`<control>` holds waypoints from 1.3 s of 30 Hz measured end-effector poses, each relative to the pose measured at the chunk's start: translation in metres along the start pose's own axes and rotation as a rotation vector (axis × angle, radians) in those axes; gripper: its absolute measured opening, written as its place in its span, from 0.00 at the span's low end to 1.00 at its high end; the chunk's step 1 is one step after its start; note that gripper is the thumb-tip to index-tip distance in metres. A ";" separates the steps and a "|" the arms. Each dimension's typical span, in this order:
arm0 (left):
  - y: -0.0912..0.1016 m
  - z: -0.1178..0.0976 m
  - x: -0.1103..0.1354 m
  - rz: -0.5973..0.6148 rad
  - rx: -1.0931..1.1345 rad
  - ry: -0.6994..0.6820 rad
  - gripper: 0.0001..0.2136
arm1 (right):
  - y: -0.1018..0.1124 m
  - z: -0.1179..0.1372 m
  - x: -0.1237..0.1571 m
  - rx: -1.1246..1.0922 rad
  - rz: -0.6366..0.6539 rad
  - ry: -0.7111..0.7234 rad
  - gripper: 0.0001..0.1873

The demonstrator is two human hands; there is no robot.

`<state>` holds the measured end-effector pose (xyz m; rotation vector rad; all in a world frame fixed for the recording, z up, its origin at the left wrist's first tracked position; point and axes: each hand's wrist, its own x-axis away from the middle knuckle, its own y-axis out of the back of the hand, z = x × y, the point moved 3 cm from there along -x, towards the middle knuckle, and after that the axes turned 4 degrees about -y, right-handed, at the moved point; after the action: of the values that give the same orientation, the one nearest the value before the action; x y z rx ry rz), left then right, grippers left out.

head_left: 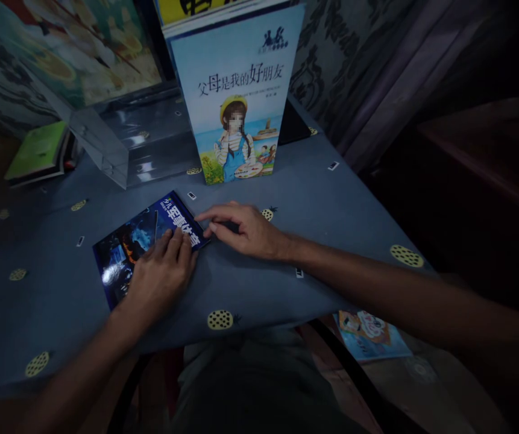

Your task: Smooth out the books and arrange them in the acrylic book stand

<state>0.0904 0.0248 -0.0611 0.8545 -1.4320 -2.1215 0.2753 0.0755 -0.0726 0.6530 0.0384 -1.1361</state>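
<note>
A dark blue book [128,244] lies flat on the blue patterned tablecloth [313,199]. My left hand [162,274] rests palm down on the book's right part, fingers together and stretched flat. My right hand [245,228] lies just beside the book's right corner, fingers extended toward that corner and touching or nearly touching it. Behind them a light blue book [236,90] stands upright, its cover facing me, with more books stacked behind it.
A clear plastic stand [105,147] sits at the back left, a green book [37,150] beyond it. A picture leans at the far left. Another book [370,334] lies on the floor under the table's right edge. Dark furniture stands right.
</note>
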 end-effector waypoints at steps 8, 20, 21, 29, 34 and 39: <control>0.012 0.045 0.015 0.099 0.183 0.047 0.18 | -0.008 -0.002 0.002 0.274 0.236 0.198 0.11; 0.020 0.105 0.068 0.280 0.172 0.411 0.19 | -0.020 -0.008 -0.050 0.798 0.204 0.210 0.12; 0.023 0.099 0.067 0.280 0.175 0.410 0.18 | -0.022 -0.008 -0.061 0.842 0.213 0.181 0.11; 0.030 0.069 0.067 0.307 0.069 0.421 0.14 | -0.035 0.005 -0.084 0.818 0.118 0.081 0.14; 0.035 0.041 0.073 0.126 0.211 0.209 0.15 | -0.041 0.005 -0.035 0.466 0.156 0.201 0.15; 0.026 0.013 0.076 0.074 0.412 -0.039 0.24 | -0.041 0.002 -0.010 0.326 0.222 0.253 0.17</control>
<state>0.0279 -0.0262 -0.0523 0.8897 -1.9280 -1.8245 0.2359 0.0721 -0.0865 1.0632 -0.0042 -0.8468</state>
